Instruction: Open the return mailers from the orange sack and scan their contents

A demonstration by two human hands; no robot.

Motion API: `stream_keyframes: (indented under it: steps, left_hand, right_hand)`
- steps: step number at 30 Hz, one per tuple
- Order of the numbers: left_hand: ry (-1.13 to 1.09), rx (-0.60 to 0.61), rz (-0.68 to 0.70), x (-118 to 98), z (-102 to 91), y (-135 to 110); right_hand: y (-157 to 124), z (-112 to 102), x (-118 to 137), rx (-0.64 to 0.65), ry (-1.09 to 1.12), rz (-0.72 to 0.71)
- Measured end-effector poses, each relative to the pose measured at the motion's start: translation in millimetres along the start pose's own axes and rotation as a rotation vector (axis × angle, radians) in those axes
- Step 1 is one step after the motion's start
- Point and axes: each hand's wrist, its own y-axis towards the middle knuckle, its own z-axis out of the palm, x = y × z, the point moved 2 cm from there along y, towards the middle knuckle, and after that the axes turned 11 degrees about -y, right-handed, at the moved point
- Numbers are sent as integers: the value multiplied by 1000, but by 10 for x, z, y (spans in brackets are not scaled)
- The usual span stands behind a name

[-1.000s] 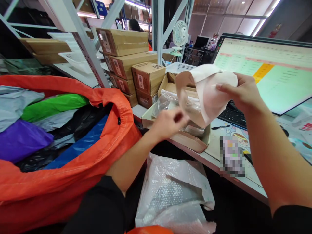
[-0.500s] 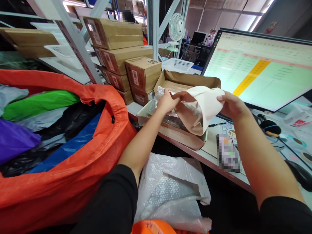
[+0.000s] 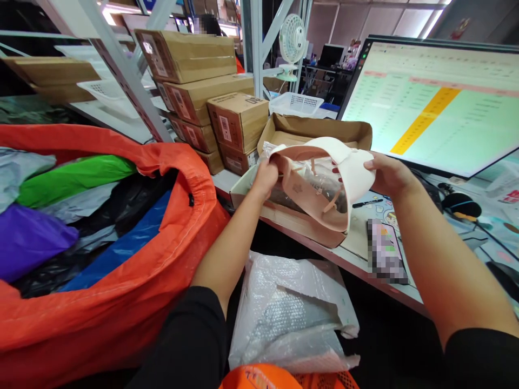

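My left hand [image 3: 265, 175] grips the near-left edge of a cream sun visor [image 3: 359, 170] with a pinkish-beige lining and thin straps inside. On the other side, my right hand [image 3: 387, 170] pinches its outer edge; some of its fingers show through the opening. The visor is held up and spread open, its inside facing left and toward me. Beneath it lies an open cardboard box [image 3: 324, 128] on the desk, with clear plastic bags [image 3: 279, 194] in it. The visor hides part of the box's contents.
Stacked cartons [image 3: 239, 121] stand behind the box on the left. An orange-red sack [image 3: 190, 216] holds colourful parcels. Bubble mailers [image 3: 287, 313] lie below the desk edge. A phone [image 3: 387, 251], a pen [image 3: 367, 203] and a monitor [image 3: 438, 108] are on the right.
The visor has been turned and spread wider, showing more of its lining and straps. My left hand has shifted slightly left and down along its edge.
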Motion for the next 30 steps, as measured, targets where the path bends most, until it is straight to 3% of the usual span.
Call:
stream_keyframes:
  steps: [2, 5, 10, 18, 23, 27, 30]
  left_hand:
    - [-268, 59, -162, 5, 13, -110]
    - [-418, 156, -272, -45, 13, -295]
    - [-440, 232, -265, -95, -24, -408]
    - [-372, 167, -257, -120, -45, -376]
    - [-294, 206, -205, -188, -27, -407]
    - [-282, 207, -70, -288, 94, -481]
    - [-411, 208, -47, -349, 206, -534]
  right_hand:
    - [-11, 31, 11, 50, 148, 12]
    - [-10, 70, 14, 100, 302, 29]
    - [13, 95, 24, 108, 327, 17]
    - [18, 106, 27, 149, 416, -19]
    - [29, 123, 44, 178, 188, 41]
    - [59, 275, 175, 279, 9, -41]
    - [67, 387, 250, 291, -111, -72]
